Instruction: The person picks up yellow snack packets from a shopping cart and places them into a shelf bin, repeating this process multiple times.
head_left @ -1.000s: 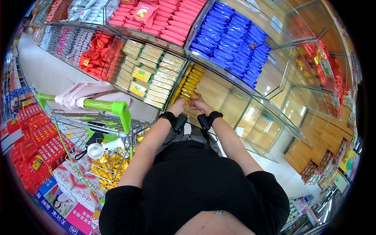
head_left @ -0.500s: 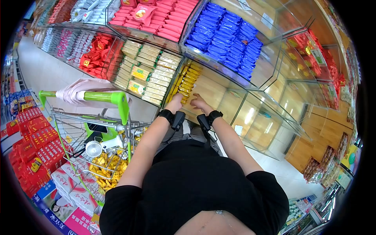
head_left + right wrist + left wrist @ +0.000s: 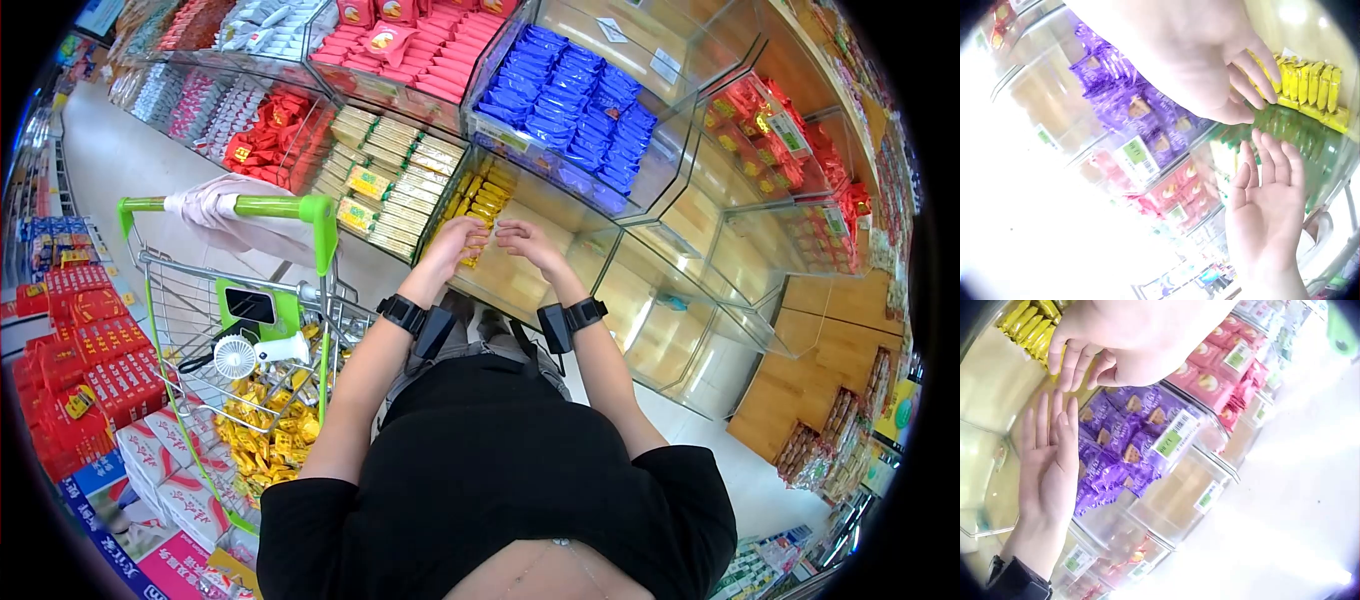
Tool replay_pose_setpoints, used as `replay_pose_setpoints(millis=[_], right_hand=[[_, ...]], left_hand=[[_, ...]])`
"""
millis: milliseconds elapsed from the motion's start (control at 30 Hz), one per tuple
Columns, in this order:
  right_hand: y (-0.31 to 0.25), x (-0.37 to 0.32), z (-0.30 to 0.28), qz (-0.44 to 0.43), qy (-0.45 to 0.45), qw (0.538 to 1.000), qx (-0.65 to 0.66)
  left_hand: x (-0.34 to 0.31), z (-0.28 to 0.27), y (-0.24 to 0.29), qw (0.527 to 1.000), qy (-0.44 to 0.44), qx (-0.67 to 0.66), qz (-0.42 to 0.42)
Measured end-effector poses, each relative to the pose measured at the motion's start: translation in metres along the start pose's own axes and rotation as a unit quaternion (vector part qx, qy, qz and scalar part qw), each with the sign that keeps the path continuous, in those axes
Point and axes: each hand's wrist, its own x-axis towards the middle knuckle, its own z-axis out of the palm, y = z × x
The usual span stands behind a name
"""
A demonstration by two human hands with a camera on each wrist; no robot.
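Facing you is the clear bin [image 3: 548, 206]. Toward its near left corner, your left hand [image 3: 457, 243] is open and empty, fingers loosely bent; your right hand [image 3: 530, 243] is just beside it, equally open and empty. Yellow packets [image 3: 491, 192] line the bin's left edge. They look light, slippery and perhaps brittle inside; a gentle pinch across the middle suits them.

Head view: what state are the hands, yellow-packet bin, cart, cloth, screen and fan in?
Left hand: open, empty
Right hand: open, empty
Bin: partly filled
Yellow packets: lined up
Cart: loaded
Pink cloth: draped over handle
Screen: dark
Fan: cannot tell whether running
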Motion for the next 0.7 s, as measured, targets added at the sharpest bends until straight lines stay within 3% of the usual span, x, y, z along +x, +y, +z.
replay_pose_setpoints(millis=[67, 267, 433, 533, 700], right_hand=[[-0.016, -0.009, 0.002, -0.032, -0.005, 0.999, -0.015], [-0.053, -0.034, 0.014, -0.124, -0.045, 0.988, -0.087], [-0.071, -0.057, 0.032, -0.170, -0.095, 0.973, -0.120], [-0.081, -0.070, 0.045, -0.159, -0.164, 0.966, -0.120], [-0.081, -0.075, 0.073, -0.150, -0.350, 0.911, -0.159]], left_hand=[[-0.017, 0.006, 0.010, 0.997, -0.032, 0.037, 0.052], [-0.045, 0.006, 0.015, 0.969, -0.024, 0.160, 0.188], [-0.089, -0.001, 0.014, 0.951, -0.038, 0.182, 0.246], [-0.124, -0.004, 0.011, 0.956, -0.043, 0.160, 0.243], [-0.177, -0.017, -0.007, 0.950, -0.017, 0.165, 0.263]])
